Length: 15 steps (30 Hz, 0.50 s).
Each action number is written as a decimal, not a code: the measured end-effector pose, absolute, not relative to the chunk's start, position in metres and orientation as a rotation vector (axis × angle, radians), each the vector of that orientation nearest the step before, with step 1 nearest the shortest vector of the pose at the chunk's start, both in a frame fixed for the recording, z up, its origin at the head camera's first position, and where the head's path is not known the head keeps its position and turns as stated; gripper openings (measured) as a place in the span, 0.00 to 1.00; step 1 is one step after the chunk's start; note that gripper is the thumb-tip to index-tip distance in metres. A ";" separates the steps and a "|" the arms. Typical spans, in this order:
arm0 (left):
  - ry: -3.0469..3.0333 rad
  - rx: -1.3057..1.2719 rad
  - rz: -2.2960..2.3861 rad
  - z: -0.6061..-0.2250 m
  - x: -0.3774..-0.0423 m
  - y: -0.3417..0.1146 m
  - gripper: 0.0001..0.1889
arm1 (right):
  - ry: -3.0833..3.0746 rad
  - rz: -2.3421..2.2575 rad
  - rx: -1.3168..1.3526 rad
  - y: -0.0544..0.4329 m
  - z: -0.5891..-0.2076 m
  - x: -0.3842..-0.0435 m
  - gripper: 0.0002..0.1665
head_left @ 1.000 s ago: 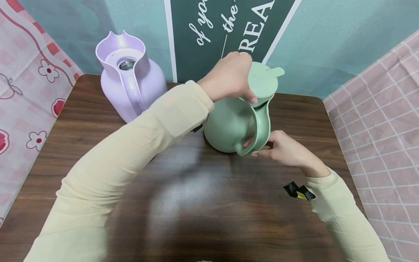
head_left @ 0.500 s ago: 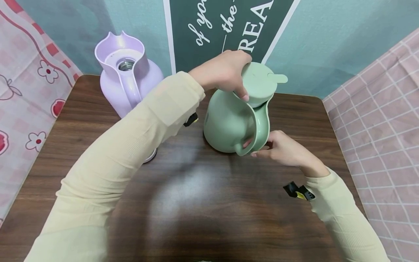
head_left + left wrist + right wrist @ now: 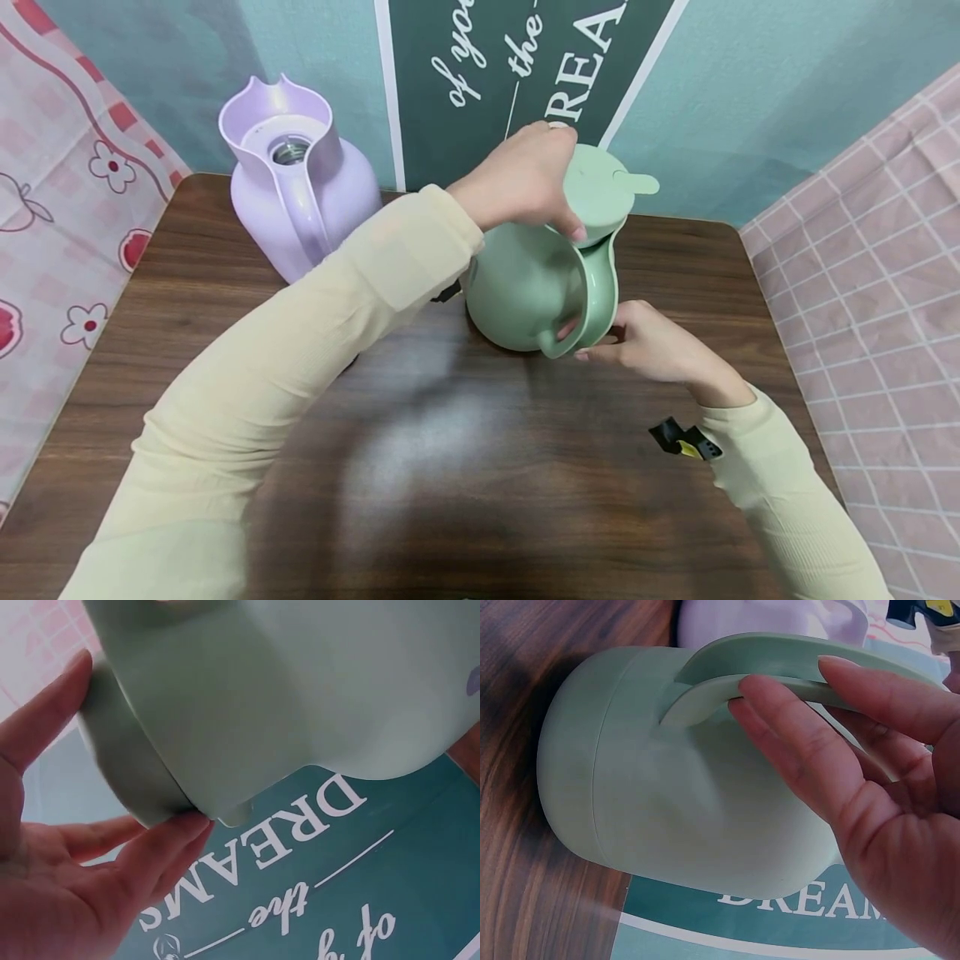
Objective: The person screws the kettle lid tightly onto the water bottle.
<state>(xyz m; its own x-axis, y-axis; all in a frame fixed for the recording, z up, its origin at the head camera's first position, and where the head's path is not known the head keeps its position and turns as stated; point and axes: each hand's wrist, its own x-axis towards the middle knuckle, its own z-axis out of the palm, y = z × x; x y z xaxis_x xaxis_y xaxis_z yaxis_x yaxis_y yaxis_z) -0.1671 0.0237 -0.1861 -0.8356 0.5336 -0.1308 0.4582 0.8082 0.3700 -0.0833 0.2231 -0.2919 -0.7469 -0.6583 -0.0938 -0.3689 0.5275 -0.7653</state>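
A green vacuum jug [image 3: 517, 287] stands on the table near the back wall, in the middle of the head view. Its round lid [image 3: 600, 190] has a small tab pointing right. My left hand [image 3: 528, 179] grips the lid's side, thumb on the near edge; in the left wrist view the fingers [image 3: 161, 844] lie along the lid's far rim. Lower down, my right hand [image 3: 652, 346] holds the jug's handle [image 3: 600, 292]. The right wrist view shows its fingers [image 3: 795, 735] curled under the handle. The jug's far side is hidden.
A lilac vacuum jug [image 3: 337, 187] with an uncovered mouth stands at the back left, partly behind the left sleeve [image 3: 300, 358]. A dark green lettered poster [image 3: 480, 75] hangs on the blue backdrop. The wooden table [image 3: 450, 483] extends toward me.
The lid's tab has swung slightly toward me since a second ago. Between the last two frames my left hand has shifted back right around the lid. The right hand keeps its place.
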 end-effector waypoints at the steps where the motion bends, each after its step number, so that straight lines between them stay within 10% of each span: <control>1: 2.762 0.777 0.489 -0.186 -0.168 0.023 0.36 | 2.401 -1.069 -0.847 0.223 -0.292 -0.083 0.14; 15: 2.682 0.748 0.530 -0.186 -0.177 0.017 0.27 | 2.399 -1.058 -0.859 0.223 -0.292 -0.084 0.13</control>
